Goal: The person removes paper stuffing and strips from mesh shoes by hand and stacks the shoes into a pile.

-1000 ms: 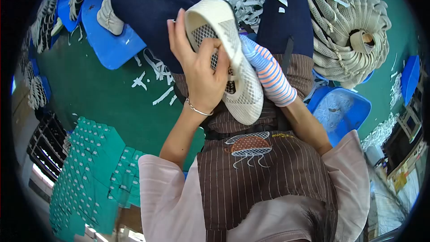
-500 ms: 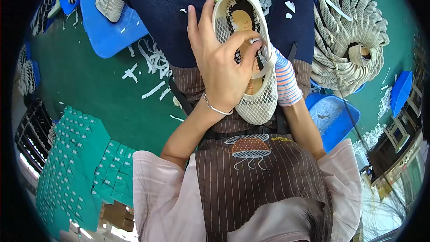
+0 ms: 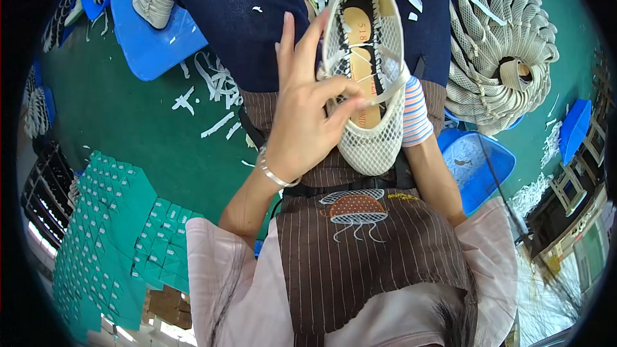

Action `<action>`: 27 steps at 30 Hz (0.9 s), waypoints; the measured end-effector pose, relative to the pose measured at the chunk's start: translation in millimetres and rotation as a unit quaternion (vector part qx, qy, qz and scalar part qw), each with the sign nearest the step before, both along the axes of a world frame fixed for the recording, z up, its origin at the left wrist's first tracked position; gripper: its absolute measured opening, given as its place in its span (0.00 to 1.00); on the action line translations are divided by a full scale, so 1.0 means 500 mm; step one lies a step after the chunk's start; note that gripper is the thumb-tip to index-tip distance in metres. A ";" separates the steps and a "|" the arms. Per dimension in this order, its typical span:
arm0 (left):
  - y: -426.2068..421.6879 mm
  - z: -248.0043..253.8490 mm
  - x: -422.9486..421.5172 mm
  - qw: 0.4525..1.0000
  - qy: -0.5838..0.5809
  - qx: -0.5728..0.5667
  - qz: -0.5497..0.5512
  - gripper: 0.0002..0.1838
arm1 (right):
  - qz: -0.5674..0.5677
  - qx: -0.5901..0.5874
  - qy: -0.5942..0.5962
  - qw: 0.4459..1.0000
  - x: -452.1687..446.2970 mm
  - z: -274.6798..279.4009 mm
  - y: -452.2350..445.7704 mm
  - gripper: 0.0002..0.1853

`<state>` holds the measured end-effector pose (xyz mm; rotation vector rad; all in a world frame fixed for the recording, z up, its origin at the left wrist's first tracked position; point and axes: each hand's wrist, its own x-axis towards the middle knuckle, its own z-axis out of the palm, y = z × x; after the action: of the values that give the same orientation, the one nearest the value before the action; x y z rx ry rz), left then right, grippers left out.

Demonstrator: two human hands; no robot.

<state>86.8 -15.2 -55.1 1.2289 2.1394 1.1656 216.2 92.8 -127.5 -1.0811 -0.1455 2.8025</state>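
Note:
A cream mesh shoe (image 3: 376,151) with a strap across its opening is held over my lap, toe toward my body. Printed lettering marks its tan insole (image 3: 362,29). Across the opening runs a thin white thread (image 3: 365,64) in a zigzag. My left hand (image 3: 308,99), wearing a bracelet, is closed at thumb and index finger in a pinch by the strap, seemingly on the thread. Its other fingers stretch up along the shoe's left side. In a striped cover, my right hand (image 3: 414,112) grips the shoe from the right and beneath; its fingers are hidden.
A coiled stack of mesh shoes (image 3: 501,51) stands at right, above a blue scoop-shaped tray (image 3: 479,167). Another blue tray (image 3: 144,45) with shoes lies upper left. White scraps (image 3: 218,83) litter the green floor. Stacked green boxes (image 3: 106,238) stand lower left.
My left hand has moved from inside the shoe's opening toward the strap and slightly left. More of the insole and the white thread now show. My right hand still holds the shoe.

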 end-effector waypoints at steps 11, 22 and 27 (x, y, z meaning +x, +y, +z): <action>-0.185 0.018 -0.222 0.727 0.443 -0.287 0.440 0.14 | 0.036 0.043 -0.095 0.994 0.004 0.017 0.015 0.24; 0.070 0.019 0.003 0.990 -0.031 0.000 0.140 0.13 | 0.113 0.338 -0.059 0.932 -0.039 0.118 0.004 0.20; 0.084 -0.018 -0.011 0.986 -0.054 0.074 0.136 0.12 | 0.091 0.420 -0.058 0.901 -0.045 0.142 -0.004 0.19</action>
<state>81.2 27.1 -64.0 0.9252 2.2215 1.4921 193.9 90.7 -56.3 -1.0051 -1.3719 2.3412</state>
